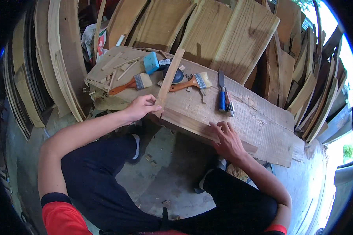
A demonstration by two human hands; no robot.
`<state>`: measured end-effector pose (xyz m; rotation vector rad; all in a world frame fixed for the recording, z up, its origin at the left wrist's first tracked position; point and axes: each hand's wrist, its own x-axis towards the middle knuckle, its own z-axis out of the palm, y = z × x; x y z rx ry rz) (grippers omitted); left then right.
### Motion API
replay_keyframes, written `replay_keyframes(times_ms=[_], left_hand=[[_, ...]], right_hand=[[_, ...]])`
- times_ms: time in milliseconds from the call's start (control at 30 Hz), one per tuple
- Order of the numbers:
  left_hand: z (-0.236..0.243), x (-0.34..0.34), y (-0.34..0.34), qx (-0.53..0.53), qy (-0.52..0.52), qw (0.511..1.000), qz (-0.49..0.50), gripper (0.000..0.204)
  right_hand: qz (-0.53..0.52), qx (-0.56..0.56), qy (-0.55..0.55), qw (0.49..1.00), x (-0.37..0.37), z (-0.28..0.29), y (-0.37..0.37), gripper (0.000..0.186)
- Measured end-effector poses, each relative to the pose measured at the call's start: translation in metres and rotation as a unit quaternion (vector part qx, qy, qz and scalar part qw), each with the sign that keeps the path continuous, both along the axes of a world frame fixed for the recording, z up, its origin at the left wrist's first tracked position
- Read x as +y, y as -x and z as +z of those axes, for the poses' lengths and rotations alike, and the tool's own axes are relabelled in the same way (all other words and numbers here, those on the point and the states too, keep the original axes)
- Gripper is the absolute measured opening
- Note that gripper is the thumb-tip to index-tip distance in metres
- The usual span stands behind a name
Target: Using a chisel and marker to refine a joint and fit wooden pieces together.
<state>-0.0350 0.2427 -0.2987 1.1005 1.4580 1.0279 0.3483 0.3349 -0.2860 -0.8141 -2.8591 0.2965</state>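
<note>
My left hand (142,108) pinches the near end of a thin wooden strip (171,73) that slants away across the cardboard-covered bench. Along the bench's front edge lies a thicker wooden bar (190,124). Its left end meets the strip's near end at roughly a right angle; whether they are joined I cannot tell. Over the right part of this bar my right hand (228,141) is bent, thumb and fingers gripping it. Beyond the bar, a blue-handled chisel (222,91) lies beside a tool with a dark checkered handle (229,105).
Two paintbrushes (134,83) (196,81) lie on the cardboard (262,129), near a blue block (151,62) and a dark round container (175,75). Thin wood offcuts (119,70) sit at the left. Large boards (239,37) lean behind the bench; more planks (68,58) stand left.
</note>
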Motion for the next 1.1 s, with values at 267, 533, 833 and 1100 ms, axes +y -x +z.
replay_keyframes(times_ms=[267, 533, 833, 1100], left_hand=[[0.032, 0.007, -0.018, -0.055, -0.060, 0.995, 0.062, 0.027], [0.062, 0.021, -0.032, 0.032, -0.233, 0.967, 0.093, 0.029], [0.054, 0.029, -0.032, 0.095, -0.245, 0.964, 0.045, 0.054], [0.071, 0.019, -0.046, 0.018, -0.217, 0.976, 0.016, 0.054]], right_hand=[[-0.045, 0.125, 0.077, 0.988, -0.011, 0.021, 0.009, 0.062], [-0.045, 0.201, 0.089, 0.974, -0.017, 0.029, 0.012, 0.063], [-0.014, 0.211, 0.060, 0.976, -0.016, 0.033, 0.008, 0.064], [-0.018, 0.194, 0.053, 0.979, -0.011, 0.033, 0.006, 0.065]])
